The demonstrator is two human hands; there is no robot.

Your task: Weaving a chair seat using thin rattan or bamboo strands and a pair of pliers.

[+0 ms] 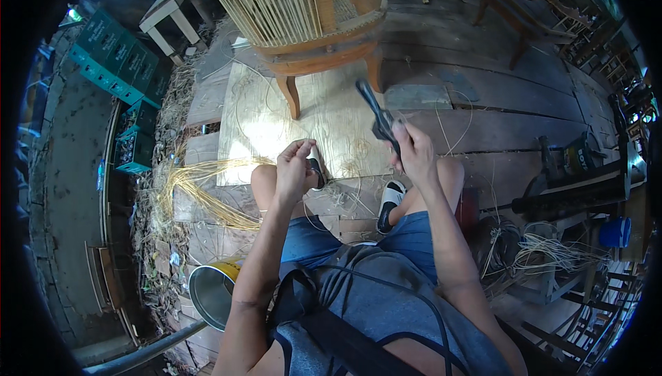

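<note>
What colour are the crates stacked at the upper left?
The plastic crates are green, seen best in the head view.

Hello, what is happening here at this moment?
A seated person works in front of a cane chair that stands on a plywood sheet. The right hand holds a dark tool, raised toward the chair. The left hand pinches something thin, too small to tell. Loose cane strands lie on the floor to the left.
</note>
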